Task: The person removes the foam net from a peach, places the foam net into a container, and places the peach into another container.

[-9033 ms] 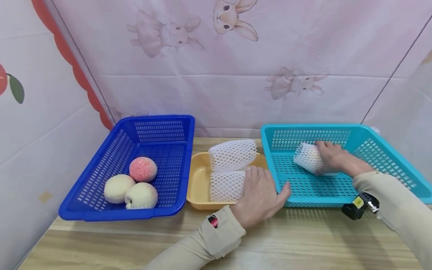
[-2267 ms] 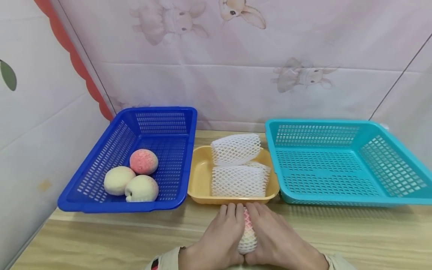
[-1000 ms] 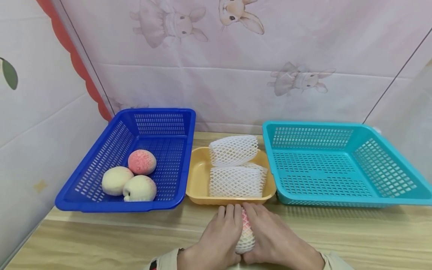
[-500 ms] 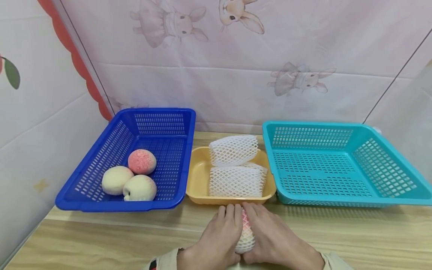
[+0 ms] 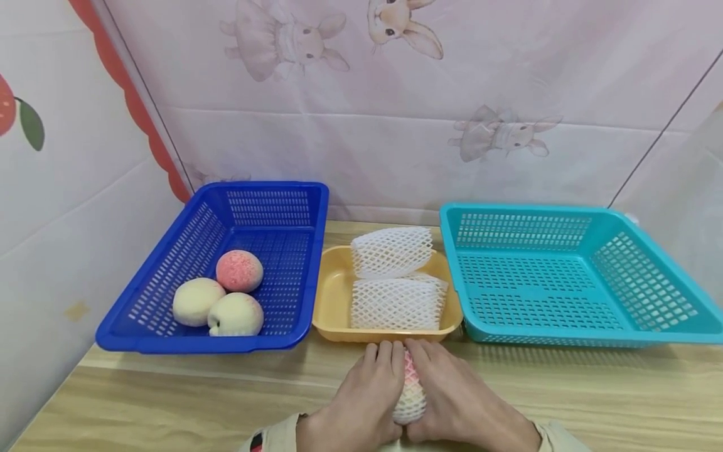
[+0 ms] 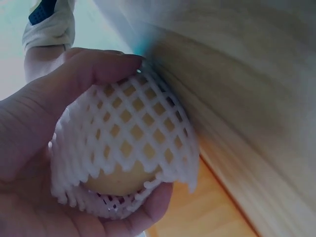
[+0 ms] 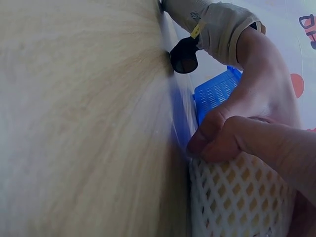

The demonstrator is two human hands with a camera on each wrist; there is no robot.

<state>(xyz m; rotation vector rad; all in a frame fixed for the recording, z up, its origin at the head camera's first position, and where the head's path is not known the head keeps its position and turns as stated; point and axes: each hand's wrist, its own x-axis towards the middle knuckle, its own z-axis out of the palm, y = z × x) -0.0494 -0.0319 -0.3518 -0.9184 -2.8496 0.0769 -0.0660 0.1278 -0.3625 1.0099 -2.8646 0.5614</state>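
A pink-and-cream peach (image 5: 410, 392) in a white foam net sleeve (image 6: 138, 123) stands on the table's front part, between both hands. My left hand (image 5: 364, 398) grips it from the left; its thumb lies along the net's edge in the left wrist view. From the right, my right hand (image 5: 465, 398) holds the same peach, with thumb and fingertips against the net (image 7: 242, 197) in the right wrist view. At one end of the sleeve, bare cream peach skin shows in the left wrist view. The hands hide most of the peach in the head view.
A blue basket (image 5: 307, 295) with three unwrapped peaches (image 5: 239, 271) stands at left. Just beyond the hands is a yellow tray (image 5: 333, 301) with several white foam nets (image 5: 395, 304). A turquoise basket (image 5: 531, 282) stands at right. A printed wall rises behind.
Nine seconds ago my right hand gripped a netted peach in the turquoise basket and my left was at the nets. Both hands then came together on a netted peach; they have barely moved since.
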